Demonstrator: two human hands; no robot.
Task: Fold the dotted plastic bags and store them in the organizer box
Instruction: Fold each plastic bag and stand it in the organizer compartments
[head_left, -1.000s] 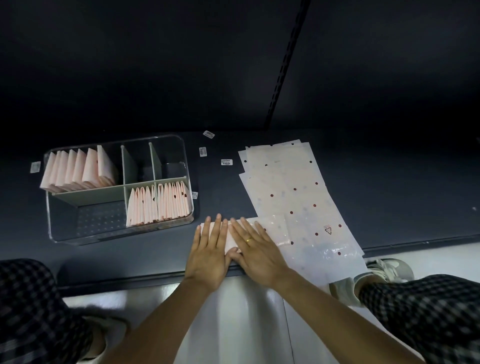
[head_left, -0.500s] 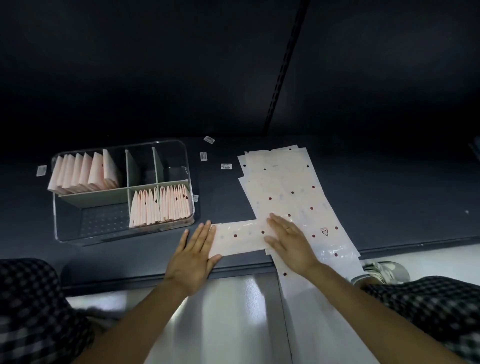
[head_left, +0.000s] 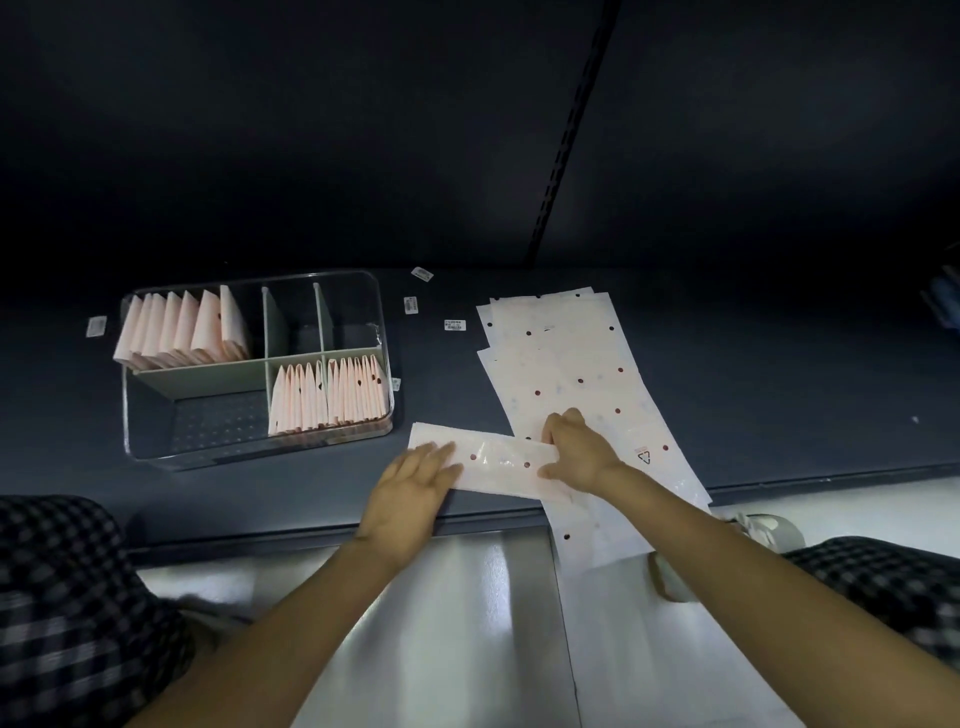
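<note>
A dotted plastic bag folded into a long strip (head_left: 501, 465) lies across the dark shelf near its front edge. My left hand (head_left: 415, 480) rests flat on the strip's left end, fingers spread. My right hand (head_left: 579, 447) curls around the strip's right end, thumb under its near edge. Under that end lies a stack of flat dotted bags (head_left: 566, 374), running back and hanging over the shelf edge. The clear organizer box (head_left: 156, 457) stands to the left, with folded pink bags (head_left: 182, 330) in its back left compartment and more folded bags (head_left: 327, 397) in the front right ones.
Small white labels (head_left: 454, 325) lie on the shelf between box and stack. The box's front left compartment (head_left: 208, 421) and two back right ones hold nothing. My checked trouser knees (head_left: 67, 597) flank the pale floor below the shelf edge (head_left: 311, 530).
The strip was short under both hands, then opened out long. My hands moved apart to its ends; now the right hand's fingers have curled around the right end.
</note>
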